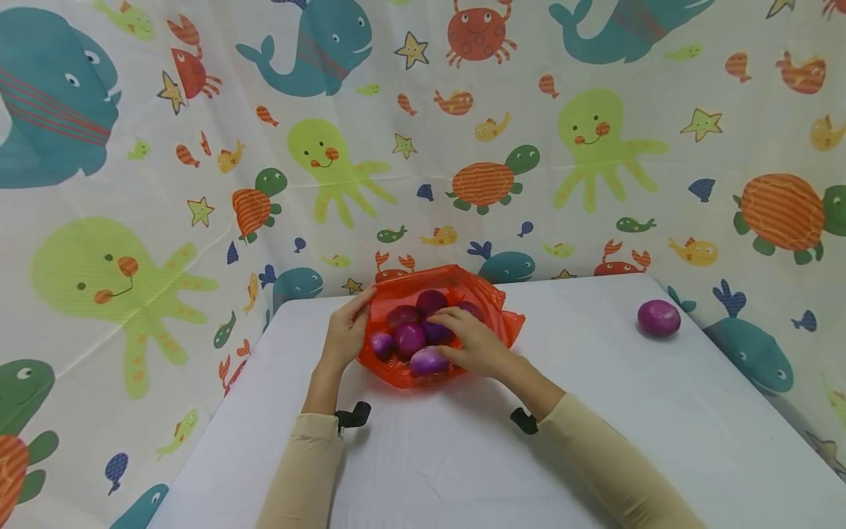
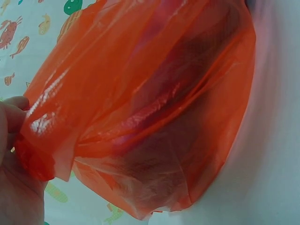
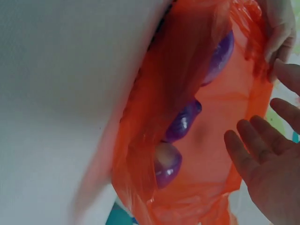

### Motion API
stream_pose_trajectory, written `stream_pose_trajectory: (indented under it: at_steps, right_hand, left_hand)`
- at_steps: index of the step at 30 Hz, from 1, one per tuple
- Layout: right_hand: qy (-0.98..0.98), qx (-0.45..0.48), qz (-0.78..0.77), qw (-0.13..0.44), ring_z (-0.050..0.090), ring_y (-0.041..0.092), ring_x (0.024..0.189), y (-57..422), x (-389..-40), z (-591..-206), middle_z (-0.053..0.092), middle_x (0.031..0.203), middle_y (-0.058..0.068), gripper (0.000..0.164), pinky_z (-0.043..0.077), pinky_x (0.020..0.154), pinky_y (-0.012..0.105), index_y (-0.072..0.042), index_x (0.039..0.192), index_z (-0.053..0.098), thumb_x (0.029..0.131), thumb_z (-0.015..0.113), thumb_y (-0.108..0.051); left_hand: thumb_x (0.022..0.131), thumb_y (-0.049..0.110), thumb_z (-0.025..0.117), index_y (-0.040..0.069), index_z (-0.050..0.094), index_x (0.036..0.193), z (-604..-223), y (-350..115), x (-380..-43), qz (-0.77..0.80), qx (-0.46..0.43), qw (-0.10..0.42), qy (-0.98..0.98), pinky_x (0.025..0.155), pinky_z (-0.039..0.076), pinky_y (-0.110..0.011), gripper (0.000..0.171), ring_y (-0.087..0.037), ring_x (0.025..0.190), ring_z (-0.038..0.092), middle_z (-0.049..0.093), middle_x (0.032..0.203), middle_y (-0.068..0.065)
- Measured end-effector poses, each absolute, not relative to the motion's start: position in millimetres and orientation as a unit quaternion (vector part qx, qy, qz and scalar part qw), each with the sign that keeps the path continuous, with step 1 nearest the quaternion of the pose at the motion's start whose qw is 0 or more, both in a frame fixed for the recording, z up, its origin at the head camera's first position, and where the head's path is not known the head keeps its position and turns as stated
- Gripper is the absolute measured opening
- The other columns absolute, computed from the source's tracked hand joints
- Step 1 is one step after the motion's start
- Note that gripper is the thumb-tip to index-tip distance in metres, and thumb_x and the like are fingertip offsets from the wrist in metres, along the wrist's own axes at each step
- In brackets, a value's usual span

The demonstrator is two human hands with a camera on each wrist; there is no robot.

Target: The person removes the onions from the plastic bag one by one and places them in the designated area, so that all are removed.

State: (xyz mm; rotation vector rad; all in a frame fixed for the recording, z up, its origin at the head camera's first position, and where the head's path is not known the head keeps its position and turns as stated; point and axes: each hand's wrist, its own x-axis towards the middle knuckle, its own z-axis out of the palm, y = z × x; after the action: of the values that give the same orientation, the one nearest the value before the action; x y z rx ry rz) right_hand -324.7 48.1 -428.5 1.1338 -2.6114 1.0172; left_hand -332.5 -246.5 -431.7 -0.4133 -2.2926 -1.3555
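Observation:
A red plastic bag lies opened out on the table with several purple onions inside. My left hand pinches the bag's left rim; in the left wrist view the thumb and fingers have the thin film between them. Over the bag's right side is my right hand, its fingers spread and fairly straight above the onions. The right wrist view shows the right hand holding nothing, with three onions, one of them a purple onion, partly hidden by the bag's folds.
A lone purple onion sits near the right edge of the white table. Behind and beside the table hangs a curtain printed with sea animals.

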Motion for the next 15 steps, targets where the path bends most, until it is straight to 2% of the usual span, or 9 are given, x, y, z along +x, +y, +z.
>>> stream_pose_trajectory:
  at_steps: [7,15]
  right_hand:
    - [-0.87,0.364,0.331,0.0,0.051,0.028,0.138,36.1,-326.1,-435.7,0.056,0.146,0.006,0.056,0.054,0.108,0.055,-0.02,0.147,0.06,0.097,0.073,-0.04]
    - [-0.882,0.351,0.311,-0.035,0.057,0.019,0.121,25.8,-326.1,-446.2,0.059,0.13,0.002,0.052,0.058,0.102,0.04,-0.021,0.143,0.064,0.098,0.068,-0.047]
  left_hand:
    - [0.107,0.004,0.051,0.017,0.057,0.15,-431.7,-246.8,-333.1,-0.484,-0.145,0.223,-0.833,0.112,0.049,-0.045,0.045,-0.028,0.144,0.053,0.055,0.156,-0.004]
    - [0.107,0.004,0.051,0.008,0.057,0.149,-431.1,-247.5,-333.2,-0.484,-0.148,0.225,-0.833,0.112,0.048,-0.047,0.043,-0.03,0.144,0.053,0.055,0.156,-0.009]
